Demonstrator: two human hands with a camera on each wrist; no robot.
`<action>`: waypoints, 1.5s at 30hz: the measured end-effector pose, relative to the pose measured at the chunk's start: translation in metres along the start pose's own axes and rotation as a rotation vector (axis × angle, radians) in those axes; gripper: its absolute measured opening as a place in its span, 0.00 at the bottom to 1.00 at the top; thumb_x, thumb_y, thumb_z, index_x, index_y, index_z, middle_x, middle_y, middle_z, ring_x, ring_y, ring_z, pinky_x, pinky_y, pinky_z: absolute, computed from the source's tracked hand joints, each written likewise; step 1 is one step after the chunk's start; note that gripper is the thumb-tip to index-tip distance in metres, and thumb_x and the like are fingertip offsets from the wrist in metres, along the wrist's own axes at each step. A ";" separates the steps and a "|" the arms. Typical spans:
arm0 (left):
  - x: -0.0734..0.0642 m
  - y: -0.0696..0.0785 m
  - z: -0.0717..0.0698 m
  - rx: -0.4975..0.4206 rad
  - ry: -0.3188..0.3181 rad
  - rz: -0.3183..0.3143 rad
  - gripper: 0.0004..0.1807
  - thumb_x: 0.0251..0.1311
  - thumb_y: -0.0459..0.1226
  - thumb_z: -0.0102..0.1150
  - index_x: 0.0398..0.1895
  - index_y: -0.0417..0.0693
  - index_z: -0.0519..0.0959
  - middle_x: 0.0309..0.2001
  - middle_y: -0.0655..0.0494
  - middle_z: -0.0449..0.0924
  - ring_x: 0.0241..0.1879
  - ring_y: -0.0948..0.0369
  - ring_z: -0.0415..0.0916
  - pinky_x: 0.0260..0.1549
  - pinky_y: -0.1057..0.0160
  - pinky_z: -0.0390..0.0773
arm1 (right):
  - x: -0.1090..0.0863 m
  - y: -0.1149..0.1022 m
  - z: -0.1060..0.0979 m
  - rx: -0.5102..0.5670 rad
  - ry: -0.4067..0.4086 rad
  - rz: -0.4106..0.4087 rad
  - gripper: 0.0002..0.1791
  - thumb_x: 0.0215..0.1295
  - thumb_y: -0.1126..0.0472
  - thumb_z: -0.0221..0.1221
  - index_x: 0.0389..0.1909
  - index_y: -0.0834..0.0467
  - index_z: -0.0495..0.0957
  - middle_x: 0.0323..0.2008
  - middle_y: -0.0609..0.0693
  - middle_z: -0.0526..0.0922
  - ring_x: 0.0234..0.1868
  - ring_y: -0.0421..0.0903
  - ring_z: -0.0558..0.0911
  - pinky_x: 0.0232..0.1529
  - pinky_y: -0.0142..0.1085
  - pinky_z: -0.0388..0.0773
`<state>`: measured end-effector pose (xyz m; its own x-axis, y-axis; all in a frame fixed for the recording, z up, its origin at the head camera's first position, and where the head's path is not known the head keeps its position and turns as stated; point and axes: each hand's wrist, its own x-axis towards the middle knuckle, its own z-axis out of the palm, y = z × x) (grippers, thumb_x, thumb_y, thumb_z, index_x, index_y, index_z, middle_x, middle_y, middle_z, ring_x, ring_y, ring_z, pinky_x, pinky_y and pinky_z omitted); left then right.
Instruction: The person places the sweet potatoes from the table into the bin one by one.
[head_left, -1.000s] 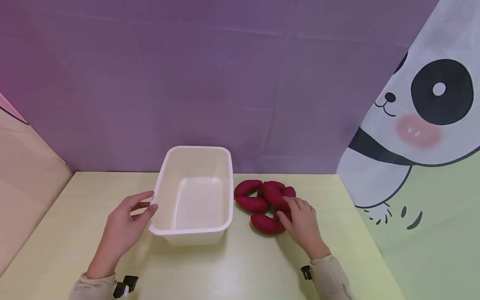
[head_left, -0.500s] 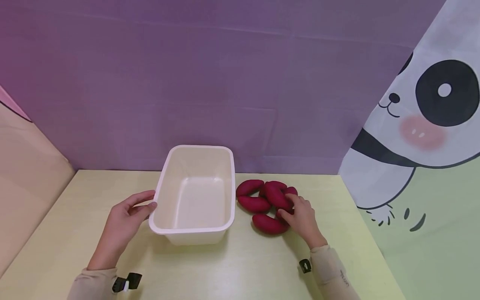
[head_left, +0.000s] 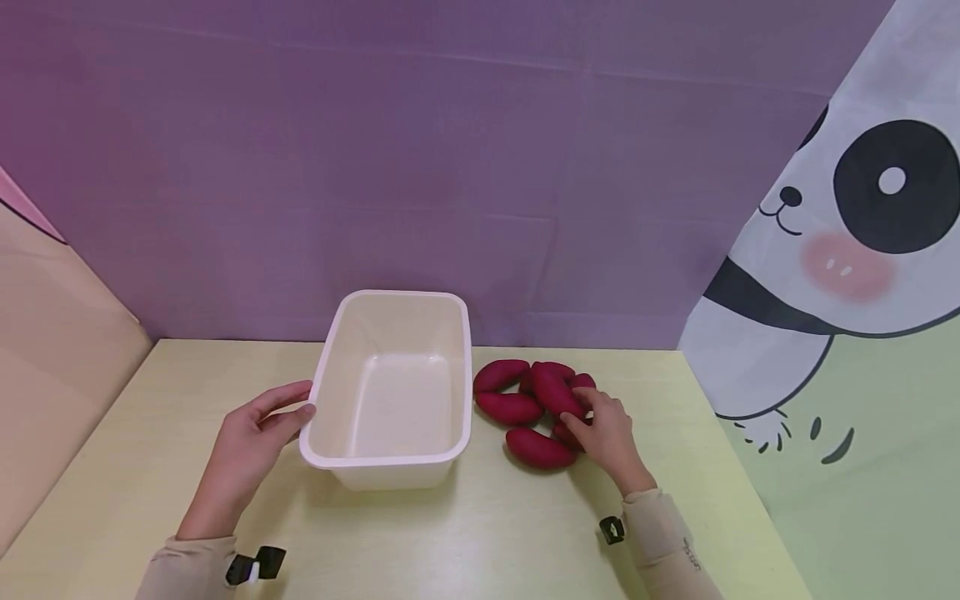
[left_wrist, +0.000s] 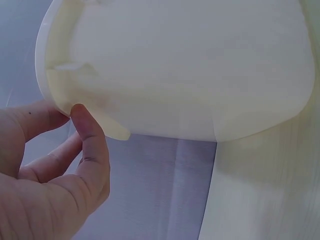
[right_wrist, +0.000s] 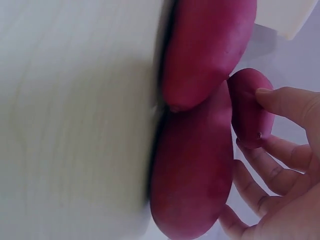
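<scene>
A white plastic tub (head_left: 393, 477) stands on the table with nothing inside it. At its left rim my left hand (head_left: 243, 454) pinches the edge between thumb and finger; the left wrist view shows the fingertips (left_wrist: 80, 112) right at the lip. To the tub's right lies a loose heap of several dark red sweet potatoes. My right hand (head_left: 611, 437) grips the near end of the topmost sweet potato (head_left: 553, 387). Up close, the thumb presses this sweet potato (right_wrist: 250, 112) from one side, fingers on the other. Another sweet potato (head_left: 540, 450) lies in front, partly under the hand in view.
Two more sweet potatoes, one (head_left: 501, 375) behind the other (head_left: 510, 408), lie close by the tub's right wall. A purple cloth (head_left: 450, 167) hangs along the table's back edge. On the right hangs a panda-print cloth (head_left: 795, 308). The pale tabletop (head_left: 480, 542) extends in front.
My right thumb has shifted up onto the top sweet potato, and the fingers have drawn in around its end. My left hand stays at the tub's rim. The head view has shifted slightly.
</scene>
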<state>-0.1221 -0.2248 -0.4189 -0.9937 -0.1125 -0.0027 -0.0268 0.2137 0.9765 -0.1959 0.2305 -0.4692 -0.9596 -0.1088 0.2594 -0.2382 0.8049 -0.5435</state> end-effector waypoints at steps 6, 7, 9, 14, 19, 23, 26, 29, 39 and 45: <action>0.000 0.000 0.000 -0.005 -0.004 -0.004 0.29 0.69 0.44 0.63 0.67 0.37 0.72 0.50 0.62 0.83 0.44 0.70 0.82 0.42 0.69 0.82 | 0.002 -0.001 -0.003 0.046 0.023 -0.030 0.22 0.60 0.64 0.69 0.54 0.68 0.78 0.39 0.58 0.82 0.38 0.56 0.81 0.38 0.47 0.81; 0.000 -0.001 0.000 -0.008 -0.004 -0.004 0.29 0.69 0.43 0.63 0.67 0.37 0.72 0.49 0.63 0.83 0.44 0.70 0.82 0.42 0.69 0.82 | 0.002 -0.002 -0.004 0.053 0.026 -0.033 0.22 0.60 0.64 0.69 0.54 0.68 0.78 0.38 0.58 0.82 0.38 0.55 0.81 0.38 0.47 0.81; 0.000 -0.001 0.000 -0.014 -0.005 -0.004 0.29 0.68 0.43 0.63 0.67 0.37 0.72 0.49 0.64 0.83 0.44 0.70 0.82 0.42 0.69 0.82 | 0.003 -0.004 -0.006 0.076 0.036 -0.047 0.22 0.60 0.65 0.69 0.54 0.69 0.78 0.37 0.57 0.81 0.37 0.55 0.80 0.36 0.46 0.80; 0.000 -0.002 0.000 -0.039 -0.012 0.002 0.29 0.68 0.42 0.64 0.66 0.36 0.72 0.48 0.65 0.83 0.43 0.69 0.82 0.42 0.68 0.82 | 0.005 -0.010 -0.010 0.104 0.085 -0.119 0.22 0.57 0.65 0.70 0.51 0.69 0.78 0.33 0.54 0.81 0.32 0.50 0.78 0.32 0.42 0.76; 0.001 -0.002 0.000 -0.060 -0.024 0.016 0.29 0.68 0.41 0.64 0.66 0.35 0.72 0.49 0.66 0.83 0.43 0.69 0.83 0.41 0.67 0.83 | 0.010 -0.019 -0.016 0.130 0.069 -0.134 0.23 0.59 0.63 0.70 0.53 0.69 0.78 0.36 0.55 0.83 0.33 0.50 0.80 0.36 0.43 0.78; 0.001 -0.003 -0.001 -0.058 -0.028 0.022 0.29 0.68 0.41 0.64 0.67 0.35 0.71 0.50 0.67 0.82 0.44 0.69 0.83 0.41 0.66 0.83 | 0.018 -0.034 -0.025 0.143 0.014 -0.099 0.24 0.60 0.62 0.70 0.55 0.67 0.78 0.44 0.58 0.84 0.40 0.53 0.83 0.44 0.49 0.80; 0.002 -0.003 -0.001 -0.056 -0.030 0.021 0.29 0.68 0.41 0.64 0.67 0.35 0.71 0.50 0.67 0.82 0.44 0.69 0.83 0.40 0.65 0.84 | 0.025 -0.047 -0.032 0.146 -0.007 -0.116 0.23 0.61 0.62 0.70 0.55 0.65 0.78 0.46 0.57 0.83 0.40 0.52 0.83 0.45 0.50 0.80; 0.002 -0.003 -0.002 -0.057 -0.031 0.019 0.29 0.68 0.40 0.64 0.67 0.35 0.72 0.49 0.67 0.82 0.43 0.69 0.83 0.39 0.64 0.84 | 0.034 -0.064 -0.038 0.148 -0.025 -0.159 0.22 0.62 0.63 0.69 0.55 0.65 0.78 0.47 0.56 0.83 0.39 0.51 0.83 0.43 0.48 0.81; 0.003 -0.004 -0.001 -0.050 -0.032 0.018 0.29 0.67 0.42 0.64 0.67 0.36 0.72 0.51 0.66 0.81 0.42 0.65 0.84 0.38 0.63 0.85 | 0.070 -0.131 -0.042 0.035 -0.146 -0.266 0.18 0.63 0.60 0.67 0.53 0.62 0.80 0.42 0.50 0.82 0.41 0.48 0.80 0.42 0.41 0.79; 0.003 -0.005 -0.002 -0.048 -0.030 0.015 0.29 0.67 0.42 0.64 0.67 0.38 0.72 0.52 0.63 0.81 0.42 0.64 0.84 0.37 0.63 0.85 | 0.092 -0.176 -0.028 -0.031 -0.228 -0.281 0.17 0.64 0.58 0.66 0.51 0.61 0.81 0.40 0.50 0.82 0.39 0.47 0.78 0.39 0.37 0.78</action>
<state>-0.1245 -0.2276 -0.4230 -0.9968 -0.0802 0.0063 -0.0073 0.1688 0.9856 -0.2379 0.0952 -0.3279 -0.8670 -0.4526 0.2083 -0.4958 0.7423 -0.4507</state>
